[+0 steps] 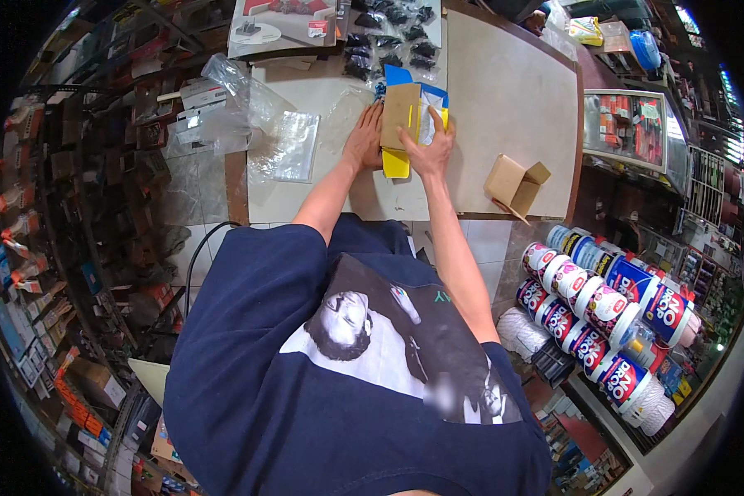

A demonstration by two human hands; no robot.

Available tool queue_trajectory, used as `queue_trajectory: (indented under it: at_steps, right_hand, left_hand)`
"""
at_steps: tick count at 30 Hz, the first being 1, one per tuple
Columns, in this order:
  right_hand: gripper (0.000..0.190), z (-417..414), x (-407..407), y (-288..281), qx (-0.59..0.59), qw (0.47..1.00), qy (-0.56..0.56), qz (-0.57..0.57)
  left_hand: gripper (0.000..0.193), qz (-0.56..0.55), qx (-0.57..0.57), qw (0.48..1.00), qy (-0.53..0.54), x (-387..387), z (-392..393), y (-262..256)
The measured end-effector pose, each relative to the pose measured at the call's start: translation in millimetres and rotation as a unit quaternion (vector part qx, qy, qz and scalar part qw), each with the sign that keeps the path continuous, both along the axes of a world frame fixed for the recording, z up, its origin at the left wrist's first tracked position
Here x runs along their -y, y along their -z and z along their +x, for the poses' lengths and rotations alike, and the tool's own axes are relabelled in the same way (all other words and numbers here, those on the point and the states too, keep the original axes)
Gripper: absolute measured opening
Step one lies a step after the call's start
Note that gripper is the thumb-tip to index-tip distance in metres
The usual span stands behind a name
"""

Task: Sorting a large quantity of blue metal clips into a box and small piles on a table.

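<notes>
A small cardboard box (400,118) with blue and yellow flaps stands on the white tabletop (372,201) before me. Its plain brown side faces up, and white printed paper (433,102) shows at its right side. My right hand (433,146) grips this box, thumb on the brown face and a finger over the white paper. Along the box's left side lies my left hand (364,136), palm down with fingers stretched forward; the box's edge hides whether it holds anything. Something blue (380,91), too small to make out, sits by the left fingertips.
Clear plastic bags (294,146) lie left of my hands. Small black parts in clear bags (390,37) fill the back, beside a large printed box (282,25). An open brown carton (514,186) sits front right. Paint pails (595,322) stack on the right.
</notes>
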State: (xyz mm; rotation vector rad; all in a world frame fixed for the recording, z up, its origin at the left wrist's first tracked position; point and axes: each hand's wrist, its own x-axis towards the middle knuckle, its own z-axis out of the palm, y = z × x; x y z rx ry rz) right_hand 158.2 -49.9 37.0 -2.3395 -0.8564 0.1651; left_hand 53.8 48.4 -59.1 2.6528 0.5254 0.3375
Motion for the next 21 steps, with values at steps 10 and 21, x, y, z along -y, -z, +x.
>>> queue_trajectory:
  at_steps: [10,21]
  right_hand:
    - [0.074,-2.7,-0.6,-3.5,-0.003,1.0,0.02,0.009]
    - [0.073,-3.6,-0.9,-9.6,-0.015,0.999,0.018,0.024]
  left_hand:
    - [0.093,-0.032,0.023,0.999,-0.014,0.4,0.9,0.5]
    - [0.092,-0.05,0.046,0.998,-0.019,0.3,0.5,-4.1]
